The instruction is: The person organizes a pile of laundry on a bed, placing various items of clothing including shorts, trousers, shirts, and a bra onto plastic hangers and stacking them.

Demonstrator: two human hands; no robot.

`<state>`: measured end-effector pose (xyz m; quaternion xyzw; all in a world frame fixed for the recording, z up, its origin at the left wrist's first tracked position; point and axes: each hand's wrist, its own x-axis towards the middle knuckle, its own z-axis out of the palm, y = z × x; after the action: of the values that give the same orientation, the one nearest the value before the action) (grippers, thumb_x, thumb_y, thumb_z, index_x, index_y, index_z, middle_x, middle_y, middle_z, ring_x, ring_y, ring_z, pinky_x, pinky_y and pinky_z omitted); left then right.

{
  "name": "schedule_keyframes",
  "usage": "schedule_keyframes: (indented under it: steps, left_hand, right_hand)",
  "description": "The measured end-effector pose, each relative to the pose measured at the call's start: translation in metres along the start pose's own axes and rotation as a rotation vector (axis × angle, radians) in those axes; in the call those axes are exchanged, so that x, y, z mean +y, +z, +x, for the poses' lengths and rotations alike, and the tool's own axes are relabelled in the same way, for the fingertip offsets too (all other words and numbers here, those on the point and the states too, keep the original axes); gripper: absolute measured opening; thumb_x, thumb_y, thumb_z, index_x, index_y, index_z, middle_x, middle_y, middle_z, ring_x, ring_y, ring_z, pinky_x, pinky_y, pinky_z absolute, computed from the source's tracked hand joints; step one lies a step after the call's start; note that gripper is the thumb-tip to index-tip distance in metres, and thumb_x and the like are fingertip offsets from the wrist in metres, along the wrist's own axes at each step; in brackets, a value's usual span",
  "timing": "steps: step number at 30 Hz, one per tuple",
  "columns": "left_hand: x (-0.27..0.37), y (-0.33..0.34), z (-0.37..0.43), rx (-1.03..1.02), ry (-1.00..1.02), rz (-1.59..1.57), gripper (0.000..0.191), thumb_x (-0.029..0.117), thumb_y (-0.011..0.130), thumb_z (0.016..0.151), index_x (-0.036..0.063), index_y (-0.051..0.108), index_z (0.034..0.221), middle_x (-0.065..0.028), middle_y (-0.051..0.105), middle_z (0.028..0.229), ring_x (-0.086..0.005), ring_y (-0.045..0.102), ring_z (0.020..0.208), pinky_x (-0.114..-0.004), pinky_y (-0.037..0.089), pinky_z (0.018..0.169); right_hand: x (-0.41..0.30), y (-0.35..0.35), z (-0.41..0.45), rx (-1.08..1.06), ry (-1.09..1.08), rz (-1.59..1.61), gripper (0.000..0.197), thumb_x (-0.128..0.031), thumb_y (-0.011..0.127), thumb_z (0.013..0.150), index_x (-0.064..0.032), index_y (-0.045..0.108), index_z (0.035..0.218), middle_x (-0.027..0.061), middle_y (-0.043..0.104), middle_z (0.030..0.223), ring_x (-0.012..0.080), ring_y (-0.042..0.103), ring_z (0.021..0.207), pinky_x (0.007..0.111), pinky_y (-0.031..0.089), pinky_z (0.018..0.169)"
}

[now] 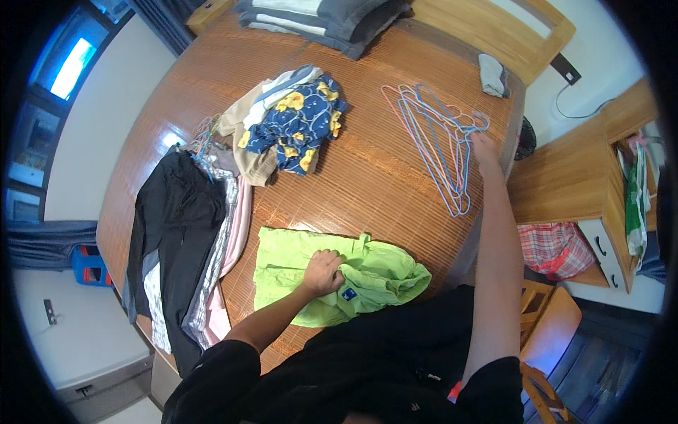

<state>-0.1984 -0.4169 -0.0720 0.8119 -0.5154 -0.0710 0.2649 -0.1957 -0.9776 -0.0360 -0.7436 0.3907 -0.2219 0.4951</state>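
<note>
A lime-green garment (381,265) with a small blue patch lies on the bed mat near my body. My left hand (323,273) is on its middle, fingers curled into the cloth. Out to the right, my right hand (483,148) grips a bunch of thin pink and blue clothes hangers (437,151) near their hooks. The hangers lie overlapped on the mat. Beyond my left hand is a pile of clothes, with navy yellow-patterned fabric (296,124) over a beige garment (259,164).
Black trousers (180,212) and other clothes lie at the left, with more hangers (206,135) at their top. Folded grey-and-white bedding (328,21) rests by the wooden headboard (492,26). A small grey cloth (492,75) lies at the far right corner. A wooden cabinet (567,164) stands at right.
</note>
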Motion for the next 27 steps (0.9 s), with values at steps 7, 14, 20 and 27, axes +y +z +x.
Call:
schedule_keyframes:
  steps: [7,14,20,27]
  left_hand:
    - [-0.011,0.004,-0.009,0.094,-0.167,-0.104,0.024,0.017,0.057,0.078,0.0057,0.061,0.099,-0.0172,0.059,0.08,-0.0369,0.059,0.077,-0.049,0.046,0.073]
    - [-0.033,-0.185,0.126,0.547,-0.231,-0.346,0.038,0.023,0.041,0.1,-0.0066,0.058,0.117,-0.0243,0.066,0.103,-0.0329,0.064,0.099,-0.042,0.049,0.089]
    - [-0.06,-0.436,0.242,1.043,0.152,0.432,0.04,0.033,0.046,0.098,-0.0021,0.064,0.096,-0.0221,0.068,0.09,-0.0367,0.065,0.075,-0.048,0.052,0.07]
    - [-0.023,-0.424,0.272,0.837,-0.083,0.57,0.033,0.03,0.052,0.094,0.005,0.072,0.1,-0.021,0.072,0.083,-0.0368,0.07,0.079,-0.048,0.057,0.072]
  right_hand:
    - [0.009,-0.005,-0.181,0.037,0.007,0.37,0.034,-0.021,0.057,0.103,-0.0008,0.059,0.13,0.0054,0.065,0.111,0.0114,0.063,0.086,0.024,0.051,0.076]
    - [0.035,-0.074,-0.358,0.248,0.216,0.402,0.022,-0.012,0.053,0.104,-0.0029,0.062,0.122,0.0039,0.063,0.098,0.0133,0.063,0.081,0.025,0.052,0.075]
    - [0.047,-0.084,-0.379,0.156,0.162,0.536,0.019,-0.011,0.052,0.104,-0.0029,0.062,0.118,0.0035,0.062,0.095,0.0134,0.062,0.083,0.026,0.052,0.077]
    - [0.064,-0.08,-0.369,0.133,0.133,0.514,0.019,-0.01,0.05,0.105,-0.0022,0.062,0.117,0.0046,0.062,0.095,0.0141,0.061,0.083,0.027,0.053,0.077]
